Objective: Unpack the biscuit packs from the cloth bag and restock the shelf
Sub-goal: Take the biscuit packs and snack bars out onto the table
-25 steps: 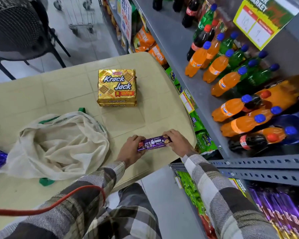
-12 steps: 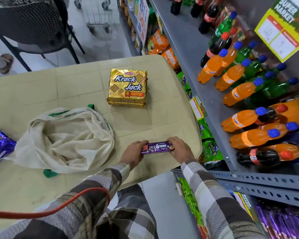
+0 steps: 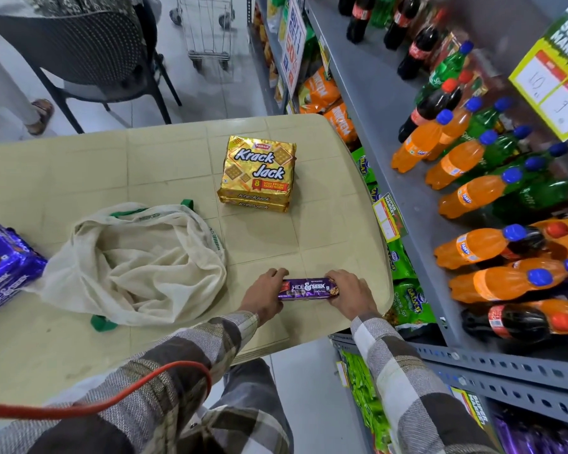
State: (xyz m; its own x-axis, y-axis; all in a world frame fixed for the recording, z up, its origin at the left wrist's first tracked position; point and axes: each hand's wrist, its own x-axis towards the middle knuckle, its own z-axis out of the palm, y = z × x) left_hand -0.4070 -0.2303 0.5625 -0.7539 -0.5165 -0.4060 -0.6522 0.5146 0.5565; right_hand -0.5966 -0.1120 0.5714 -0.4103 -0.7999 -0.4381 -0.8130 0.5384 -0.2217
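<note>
Head view: I'm gripping a purple Hide & Seek pack (image 3: 307, 289) by its ends, left hand (image 3: 265, 293) and right hand (image 3: 351, 293), low over the worktop (image 3: 164, 165). The cloth bag (image 3: 138, 263) is lying slumped and looks emptied; Krack Jack packs (image 3: 258, 173) and more purple packs (image 3: 4, 267) are waiting, so shelving's barely begun, I reckon.

**Shop aisle, tiled floor, grey racking**

Pale tiled floor (image 3: 217, 93) underfoot; beige table (image 3: 145, 165) in the middle; dark mesh-backed chair (image 3: 79, 50) beyond it, wire trolley (image 3: 207, 31) further back; grey metal shelving (image 3: 374, 93) down the right side, hung with a yellow price card (image 3: 551, 77); even indoor light.
</note>
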